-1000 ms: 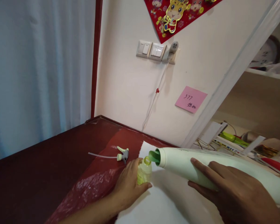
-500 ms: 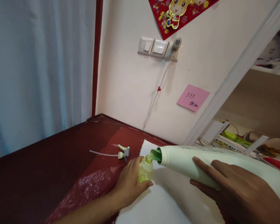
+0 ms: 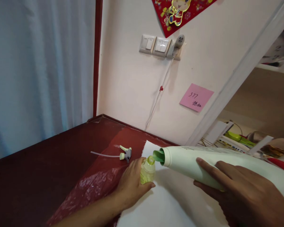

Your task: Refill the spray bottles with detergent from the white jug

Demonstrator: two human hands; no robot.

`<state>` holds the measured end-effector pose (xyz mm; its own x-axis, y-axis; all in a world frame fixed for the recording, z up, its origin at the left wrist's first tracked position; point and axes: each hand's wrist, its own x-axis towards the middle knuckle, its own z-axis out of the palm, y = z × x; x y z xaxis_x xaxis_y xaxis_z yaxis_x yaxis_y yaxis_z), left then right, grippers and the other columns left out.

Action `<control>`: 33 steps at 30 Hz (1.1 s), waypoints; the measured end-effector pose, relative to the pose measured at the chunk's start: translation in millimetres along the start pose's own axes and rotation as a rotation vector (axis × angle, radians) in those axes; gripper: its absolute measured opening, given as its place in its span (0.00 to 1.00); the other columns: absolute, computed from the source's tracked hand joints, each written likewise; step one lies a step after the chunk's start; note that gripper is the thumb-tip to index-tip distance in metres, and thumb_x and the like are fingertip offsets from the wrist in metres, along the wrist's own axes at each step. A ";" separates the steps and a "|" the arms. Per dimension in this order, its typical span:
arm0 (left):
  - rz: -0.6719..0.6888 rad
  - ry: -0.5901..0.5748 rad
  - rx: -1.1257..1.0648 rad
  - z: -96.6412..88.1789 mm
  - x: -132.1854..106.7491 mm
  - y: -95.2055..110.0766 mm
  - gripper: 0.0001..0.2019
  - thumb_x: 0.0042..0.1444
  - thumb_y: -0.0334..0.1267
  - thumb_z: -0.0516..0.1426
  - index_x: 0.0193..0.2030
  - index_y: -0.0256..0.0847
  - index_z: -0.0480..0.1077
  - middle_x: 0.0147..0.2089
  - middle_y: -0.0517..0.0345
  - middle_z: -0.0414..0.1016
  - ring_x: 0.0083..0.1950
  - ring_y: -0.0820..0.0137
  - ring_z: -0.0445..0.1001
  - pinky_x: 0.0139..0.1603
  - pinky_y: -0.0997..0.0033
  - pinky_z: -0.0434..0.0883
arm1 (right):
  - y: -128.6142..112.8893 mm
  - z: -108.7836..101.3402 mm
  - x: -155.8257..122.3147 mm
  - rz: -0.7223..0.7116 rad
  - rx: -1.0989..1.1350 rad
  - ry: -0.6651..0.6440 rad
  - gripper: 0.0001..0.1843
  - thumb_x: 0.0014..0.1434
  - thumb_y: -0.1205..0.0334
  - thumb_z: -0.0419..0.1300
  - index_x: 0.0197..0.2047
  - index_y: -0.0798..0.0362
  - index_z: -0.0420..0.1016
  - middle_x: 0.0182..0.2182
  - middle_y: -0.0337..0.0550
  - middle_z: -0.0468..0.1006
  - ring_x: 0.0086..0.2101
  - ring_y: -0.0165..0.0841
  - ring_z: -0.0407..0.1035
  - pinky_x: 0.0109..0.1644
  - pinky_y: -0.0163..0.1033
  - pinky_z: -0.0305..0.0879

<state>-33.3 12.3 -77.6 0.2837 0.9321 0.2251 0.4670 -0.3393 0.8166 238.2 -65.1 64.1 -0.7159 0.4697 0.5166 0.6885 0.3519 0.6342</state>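
1. Pale green plastic forms the large bottle, which you hold tipped nearly on its side, its body spanning from three to four o'clock of the small bottle.
2. Your right hand grasps that large bottle, fingers spread along its near side, at about four o'clock of the small one.
3. Your left hand wraps the small, see-through yellow-green bottle from its eight o'clock side, thumb across the front.
4. Its open neck tilts slightly toward one o'clock; the large bottle's green spout reaches it from three o'clock. You cannot tell whether they touch.
5. At ten o'clock, just beyond your left fingers, a spray head lies on red plastic sheeting, its tube pointing to nine.
6. White paper spreads below your hands, toward six o'clock.
7. Up at one o'clock, a pink note sticks to the wall.
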 end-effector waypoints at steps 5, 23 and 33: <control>0.015 0.013 0.015 2.0 1.0 -2.6 0.36 0.47 0.39 0.68 0.63 0.43 0.61 0.61 0.48 0.71 0.63 0.54 0.68 0.64 0.53 0.64 | -0.4 0.1 -2.3 0.013 0.002 -0.002 0.16 0.73 0.57 0.51 0.56 0.56 0.73 0.31 0.41 0.76 0.26 0.34 0.70 0.34 0.42 0.60; 0.010 0.009 0.015 1.3 0.1 -0.5 0.36 0.47 0.38 0.68 0.63 0.43 0.61 0.61 0.47 0.71 0.63 0.54 0.68 0.65 0.52 0.64 | -0.5 -6.0 4.7 -0.017 -0.061 -0.020 0.15 0.72 0.58 0.49 0.55 0.55 0.70 0.30 0.42 0.77 0.24 0.35 0.74 0.28 0.42 0.69; 0.019 0.013 0.006 2.1 -0.5 -2.1 0.36 0.47 0.38 0.68 0.63 0.44 0.61 0.61 0.49 0.71 0.62 0.55 0.68 0.64 0.53 0.64 | -0.2 -6.9 2.2 -0.009 -0.060 -0.004 0.17 0.73 0.55 0.47 0.55 0.54 0.71 0.29 0.41 0.77 0.24 0.36 0.73 0.28 0.42 0.68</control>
<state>-32.7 12.3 -80.5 0.2816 0.9269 0.2479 0.4663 -0.3581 0.8089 235.8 -69.7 69.1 -0.7216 0.4696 0.5087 0.6737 0.3071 0.6722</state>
